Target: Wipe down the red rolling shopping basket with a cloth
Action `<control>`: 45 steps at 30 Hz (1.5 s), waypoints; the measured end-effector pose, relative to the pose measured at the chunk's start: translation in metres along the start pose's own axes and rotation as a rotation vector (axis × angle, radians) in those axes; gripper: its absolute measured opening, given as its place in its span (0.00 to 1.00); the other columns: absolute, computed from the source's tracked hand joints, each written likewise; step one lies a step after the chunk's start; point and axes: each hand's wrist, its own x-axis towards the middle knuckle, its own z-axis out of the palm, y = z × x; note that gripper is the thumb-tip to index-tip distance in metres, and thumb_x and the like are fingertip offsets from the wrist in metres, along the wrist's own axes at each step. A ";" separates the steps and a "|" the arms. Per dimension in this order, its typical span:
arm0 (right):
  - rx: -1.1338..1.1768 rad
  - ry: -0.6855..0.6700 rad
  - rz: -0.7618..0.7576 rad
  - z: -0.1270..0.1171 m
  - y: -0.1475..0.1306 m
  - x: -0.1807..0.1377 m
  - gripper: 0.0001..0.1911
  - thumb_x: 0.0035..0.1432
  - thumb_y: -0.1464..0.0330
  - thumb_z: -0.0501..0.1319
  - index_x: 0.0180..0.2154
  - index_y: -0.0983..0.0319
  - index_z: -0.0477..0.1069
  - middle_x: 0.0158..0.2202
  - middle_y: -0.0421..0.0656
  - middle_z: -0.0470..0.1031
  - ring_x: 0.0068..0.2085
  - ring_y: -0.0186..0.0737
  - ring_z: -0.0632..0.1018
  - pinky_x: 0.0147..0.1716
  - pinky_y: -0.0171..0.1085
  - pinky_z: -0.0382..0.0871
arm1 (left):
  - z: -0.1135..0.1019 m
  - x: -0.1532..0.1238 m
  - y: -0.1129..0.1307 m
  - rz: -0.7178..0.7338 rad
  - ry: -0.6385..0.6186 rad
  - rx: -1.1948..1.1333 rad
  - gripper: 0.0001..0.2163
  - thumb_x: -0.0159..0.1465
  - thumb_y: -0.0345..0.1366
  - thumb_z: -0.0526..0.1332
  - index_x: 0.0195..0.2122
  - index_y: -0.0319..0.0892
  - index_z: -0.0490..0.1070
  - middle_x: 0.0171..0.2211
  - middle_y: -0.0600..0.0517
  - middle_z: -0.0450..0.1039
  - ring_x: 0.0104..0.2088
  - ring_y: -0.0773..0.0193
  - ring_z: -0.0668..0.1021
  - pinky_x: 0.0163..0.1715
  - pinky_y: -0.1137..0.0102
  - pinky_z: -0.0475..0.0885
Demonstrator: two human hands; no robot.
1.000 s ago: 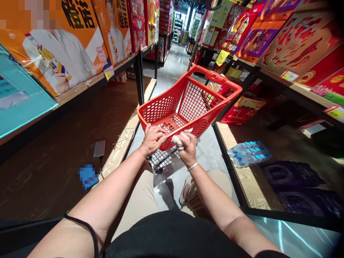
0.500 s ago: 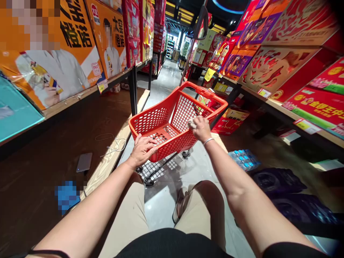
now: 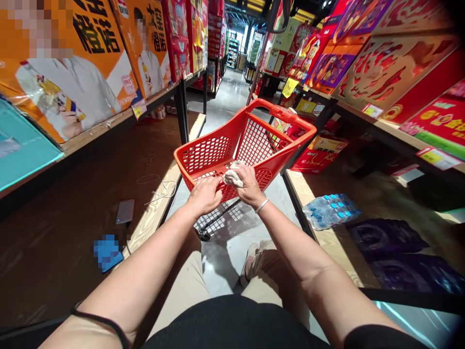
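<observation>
A red plastic shopping cart [image 3: 214, 151] with latticed basket walls stands in front of my knees, its handle side pointing away to the right. My left hand [image 3: 206, 195] grips the rim at the near end of the basket, its fingers curled over the edge. Just right of it, my right hand [image 3: 247, 183] is closed around a crumpled whitish cloth [image 3: 233, 178], pressed against the near rim. Part of the cloth is hidden inside my right fingers. The basket floor shows nothing lying on it.
Shelves of boxed goods line both sides, with orange cartons [image 3: 98, 72] on the left and red gift boxes [image 3: 319, 151] on the right. Shrink-wrapped water bottles [image 3: 329, 211] lie on the low right shelf. A phone [image 3: 125, 212] and cable rest low left. Tiled aisle floor [image 3: 232, 87] runs ahead.
My right hand has slid left along the near rim with the cloth, coming close to my left hand. My left hand has shifted slightly right. The view has tilted down a little.
</observation>
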 end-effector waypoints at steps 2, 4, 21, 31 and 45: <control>0.023 0.132 0.034 0.004 0.006 -0.003 0.19 0.63 0.67 0.58 0.55 0.56 0.70 0.57 0.48 0.69 0.62 0.50 0.66 0.62 0.52 0.58 | -0.004 0.000 0.008 -0.048 -0.052 0.045 0.24 0.64 0.34 0.51 0.61 0.40 0.68 0.55 0.42 0.75 0.55 0.50 0.76 0.60 0.56 0.68; -0.032 0.268 0.119 0.012 0.016 -0.009 0.22 0.61 0.67 0.60 0.57 0.54 0.68 0.61 0.49 0.64 0.63 0.53 0.63 0.63 0.56 0.56 | -0.007 -0.001 0.008 -0.046 -0.082 0.051 0.27 0.65 0.35 0.50 0.65 0.40 0.63 0.59 0.43 0.73 0.58 0.50 0.75 0.62 0.55 0.66; -0.163 0.093 0.061 0.076 0.002 -0.065 0.15 0.64 0.70 0.61 0.50 0.50 0.78 0.55 0.45 0.68 0.55 0.47 0.66 0.60 0.49 0.62 | 0.000 0.000 -0.035 0.059 -0.056 -0.062 0.31 0.57 0.36 0.52 0.64 0.44 0.66 0.62 0.47 0.70 0.60 0.50 0.71 0.65 0.53 0.61; -0.186 -0.128 0.064 0.107 -0.006 -0.088 0.15 0.62 0.71 0.62 0.44 0.47 0.81 0.50 0.43 0.72 0.50 0.48 0.69 0.54 0.46 0.66 | -0.001 0.001 -0.039 0.067 -0.074 -0.071 0.31 0.57 0.36 0.52 0.63 0.40 0.68 0.61 0.45 0.71 0.61 0.50 0.71 0.64 0.54 0.61; -0.294 0.371 0.204 0.036 0.023 -0.050 0.12 0.60 0.69 0.64 0.46 0.55 0.78 0.53 0.48 0.65 0.57 0.52 0.65 0.59 0.55 0.61 | -0.003 0.004 -0.049 0.104 -0.001 -0.112 0.28 0.55 0.37 0.52 0.57 0.44 0.74 0.59 0.49 0.75 0.58 0.52 0.74 0.64 0.55 0.64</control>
